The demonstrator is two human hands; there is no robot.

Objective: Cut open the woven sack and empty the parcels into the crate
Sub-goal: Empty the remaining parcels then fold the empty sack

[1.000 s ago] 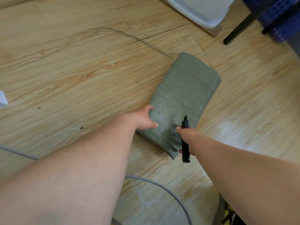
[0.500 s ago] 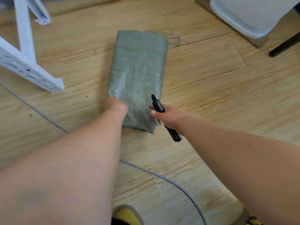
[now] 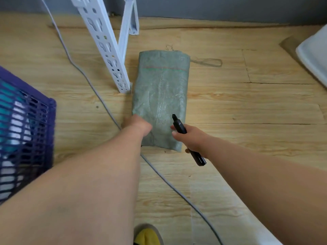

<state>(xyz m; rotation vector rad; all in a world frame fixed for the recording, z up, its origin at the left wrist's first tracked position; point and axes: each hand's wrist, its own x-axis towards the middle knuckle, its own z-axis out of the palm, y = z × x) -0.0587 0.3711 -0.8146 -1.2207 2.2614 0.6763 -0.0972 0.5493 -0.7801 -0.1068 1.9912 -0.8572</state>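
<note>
Footwear with a yellow toe [image 3: 147, 236] is seen at the bottom edge, on the wood-grain floor [image 3: 247, 103], and a grey cable [image 3: 169, 183] is laid diagonally across the boards beneath the forearms. Both arms are stretched forward from the lower corners. The left hand [image 3: 138, 123] is set on the near left corner of the woven sack [image 3: 161, 96]; its fingers are hidden behind the back of the hand, so whether they are curled into the fabric or laid flat cannot be told. The right hand [image 3: 192, 138] is wrapped around a black cutter [image 3: 179, 125], whose tip is pointed forward over the sack's near right part and whose rear end is seen sticking out below the wrist. The grey-green sack is laid flat on the floor, lengthwise away from the viewer, with a thin coloured line across its far part and a loose thread [image 3: 208, 62] trailing to the right of its far end. A purple lattice crate [image 3: 26, 135] is stood at the left edge, well apart from the sack. A white perforated rack post [image 3: 106, 48] is leaned just beside the sack's left edge. A white object [image 3: 315, 57] is cut off by the right edge
</note>
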